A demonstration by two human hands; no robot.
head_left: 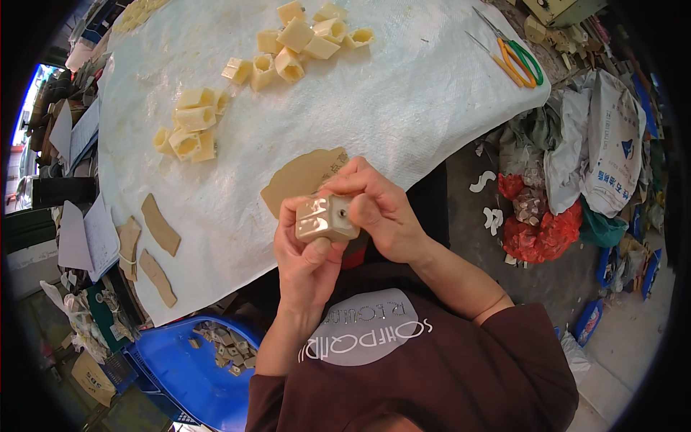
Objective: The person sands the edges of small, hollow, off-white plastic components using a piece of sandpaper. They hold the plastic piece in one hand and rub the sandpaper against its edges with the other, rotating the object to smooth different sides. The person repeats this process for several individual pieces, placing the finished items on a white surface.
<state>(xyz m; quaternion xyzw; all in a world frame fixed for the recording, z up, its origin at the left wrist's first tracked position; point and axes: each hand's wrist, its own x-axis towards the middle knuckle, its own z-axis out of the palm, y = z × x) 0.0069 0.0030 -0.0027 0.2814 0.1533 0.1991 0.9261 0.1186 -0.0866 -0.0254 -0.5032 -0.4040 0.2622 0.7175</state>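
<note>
Over white sheeting [417, 93], left hand [304, 261] and right hand [389, 214] pinch a tan faceted block [314, 225], seemingly unfinished; hollow cream pieces [296, 34] lie untouched.

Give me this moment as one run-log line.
Left hand: holding glossy beige faceted block | Right hand: touching block's holed end | On white sheeting: irregular flat tan piece, pale-yellow hollow faceted pieces

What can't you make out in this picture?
In the head view:
Glossy tan block: far side hidden by itself and left fingers.
Flat brown piece: partly behind the same fingers.
Bits in the blue tub: too small for detail.
Pale yellow heap: cut off by the upper edge.
</note>
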